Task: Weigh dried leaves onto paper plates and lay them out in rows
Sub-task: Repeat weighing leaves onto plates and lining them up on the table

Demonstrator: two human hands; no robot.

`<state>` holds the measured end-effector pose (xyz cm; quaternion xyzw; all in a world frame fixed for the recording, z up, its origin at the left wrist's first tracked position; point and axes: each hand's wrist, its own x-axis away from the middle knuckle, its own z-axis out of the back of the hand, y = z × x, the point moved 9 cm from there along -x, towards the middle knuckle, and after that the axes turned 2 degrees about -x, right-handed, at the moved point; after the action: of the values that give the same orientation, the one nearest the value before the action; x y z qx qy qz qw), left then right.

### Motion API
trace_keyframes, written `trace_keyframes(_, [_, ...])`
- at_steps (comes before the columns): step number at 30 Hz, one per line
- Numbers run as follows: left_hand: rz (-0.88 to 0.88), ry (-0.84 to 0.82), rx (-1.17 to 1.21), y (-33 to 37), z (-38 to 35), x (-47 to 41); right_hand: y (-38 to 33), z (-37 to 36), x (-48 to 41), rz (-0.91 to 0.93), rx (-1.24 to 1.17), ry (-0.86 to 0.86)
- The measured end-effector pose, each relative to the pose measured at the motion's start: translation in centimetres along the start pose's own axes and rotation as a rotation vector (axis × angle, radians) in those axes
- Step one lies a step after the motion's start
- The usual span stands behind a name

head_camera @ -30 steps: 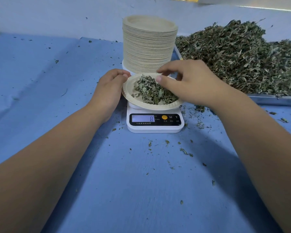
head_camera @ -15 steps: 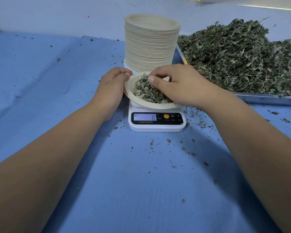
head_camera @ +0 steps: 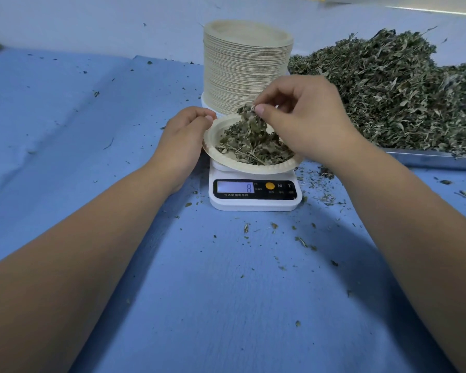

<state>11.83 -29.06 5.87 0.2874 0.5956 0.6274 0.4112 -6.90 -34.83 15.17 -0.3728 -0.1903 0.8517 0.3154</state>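
A paper plate [head_camera: 218, 154] with a heap of dried leaves [head_camera: 253, 146] sits on a white digital scale [head_camera: 253, 193] whose display reads 8. My right hand [head_camera: 307, 117] hovers over the plate and pinches a tuft of leaves between thumb and fingers, lifted above the heap. My left hand [head_camera: 184, 133] is at the plate's left rim with curled fingers; whether it grips the rim is hidden. A tall stack of paper plates [head_camera: 245, 65] stands just behind the scale.
A big mound of dried leaves [head_camera: 393, 95] fills a metal tray [head_camera: 436, 160] at the right. A blue cloth [head_camera: 92, 130] covers the table, with leaf crumbs scattered in front of and beside the scale.
My right hand has risen from the heap with a pinch of leaves. The left hand stays at the plate's rim. The scale still reads 8.
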Motion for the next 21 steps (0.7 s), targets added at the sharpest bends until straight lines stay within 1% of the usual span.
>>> trace_keyframes(5, [-0.008,-0.001,0.016,0.0,-0.1,-0.1,0.3,1.2,0.0,-0.001,-0.133,0.097])
trace_keyframes(10, [-0.002,-0.001,0.000,0.1,-0.1,0.0,0.9,0.8,0.0,-0.021,-0.203,0.100])
trace_keyframes(12, [-0.005,0.004,-0.005,0.2,0.0,0.1,0.8,1.0,0.0,-0.015,-0.219,0.128])
trace_keyframes(15, [-0.018,0.002,-0.008,0.3,0.0,0.2,0.9,1.8,0.0,-0.026,-0.305,0.193])
trace_keyframes(19, [-0.023,0.001,-0.014,0.2,0.0,0.2,0.9,1.2,0.2,-0.045,-0.314,0.168])
trace_keyframes(21, [-0.023,0.004,-0.015,0.3,0.0,0.2,1.0,1.6,0.2,-0.048,-0.330,0.196])
